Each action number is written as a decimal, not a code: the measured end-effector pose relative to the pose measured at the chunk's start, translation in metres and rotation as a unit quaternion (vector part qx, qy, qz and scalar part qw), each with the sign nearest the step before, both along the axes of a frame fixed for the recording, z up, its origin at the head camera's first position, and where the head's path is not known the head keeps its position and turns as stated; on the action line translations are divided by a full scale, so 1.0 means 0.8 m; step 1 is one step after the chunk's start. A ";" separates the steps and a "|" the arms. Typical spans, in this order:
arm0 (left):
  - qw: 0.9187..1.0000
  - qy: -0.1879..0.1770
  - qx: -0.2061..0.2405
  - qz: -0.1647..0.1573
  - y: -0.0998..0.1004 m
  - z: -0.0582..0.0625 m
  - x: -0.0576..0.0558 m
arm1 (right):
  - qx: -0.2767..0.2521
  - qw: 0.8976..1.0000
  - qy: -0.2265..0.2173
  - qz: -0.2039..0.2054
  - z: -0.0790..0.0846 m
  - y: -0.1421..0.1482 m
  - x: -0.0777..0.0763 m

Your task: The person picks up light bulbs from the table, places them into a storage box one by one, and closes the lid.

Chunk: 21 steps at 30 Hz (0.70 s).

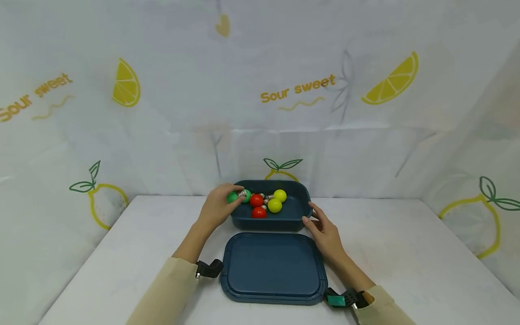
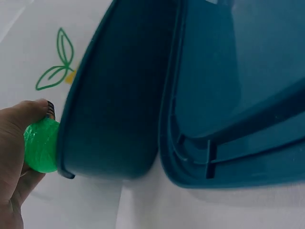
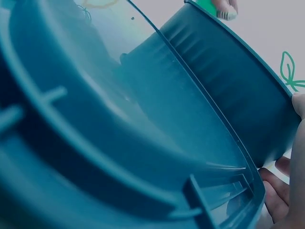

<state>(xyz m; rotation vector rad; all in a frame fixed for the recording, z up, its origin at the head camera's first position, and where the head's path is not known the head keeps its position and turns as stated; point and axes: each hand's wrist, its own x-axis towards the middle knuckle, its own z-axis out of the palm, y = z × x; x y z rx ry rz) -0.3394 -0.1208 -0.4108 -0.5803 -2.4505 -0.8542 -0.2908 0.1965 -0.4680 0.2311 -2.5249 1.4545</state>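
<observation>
Over the left end of a dark blue box [image 1: 298, 198], my left hand [image 1: 219, 205] pinches a green light bulb [image 1: 232, 197] with a metal screw base. In the left wrist view this green bulb [image 2: 42, 145] shows between thumb and fingers, right at the box rim. Another green bulb [image 1: 247, 197] is behind the held one's base. Inside the box lie red bulbs [image 1: 257, 200] and yellow-green bulbs [image 1: 275, 206]. My right hand [image 1: 325, 232] holds the box's right front corner, thumb at the rim and fingers along the outer wall [image 3: 238, 86].
A dark blue lid [image 1: 274, 266] lies on the white table [image 1: 386, 253], just in front of the box and between my forearms. Behind the box rises a white sheet [image 1: 203, 149] printed with lemons. Black straps [image 1: 209, 268] are round both wrists.
</observation>
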 end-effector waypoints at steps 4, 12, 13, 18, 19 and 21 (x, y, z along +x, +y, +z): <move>0.999 -0.033 -0.019 -0.012 0.010 -0.002 -0.007 | -0.001 1.000 -0.004 -0.003 -0.001 0.000 0.000; 0.992 -0.064 -0.109 -0.025 0.019 0.000 -0.015 | 0.000 1.000 0.001 0.001 -0.002 0.000 -0.001; 0.990 -0.070 -0.121 -0.028 0.019 0.000 -0.015 | 0.001 1.000 0.001 0.001 -0.002 0.000 -0.001; 0.981 -0.095 -0.164 -0.041 0.025 0.005 -0.022 | -0.002 1.000 -0.003 0.004 -0.002 0.000 -0.001; 0.979 -0.099 -0.170 -0.044 0.026 0.006 -0.023 | -0.002 1.000 -0.002 0.003 -0.002 0.000 -0.002; 0.976 -0.112 -0.181 -0.048 0.029 0.007 -0.027 | -0.002 1.000 -0.003 0.001 -0.003 0.001 -0.002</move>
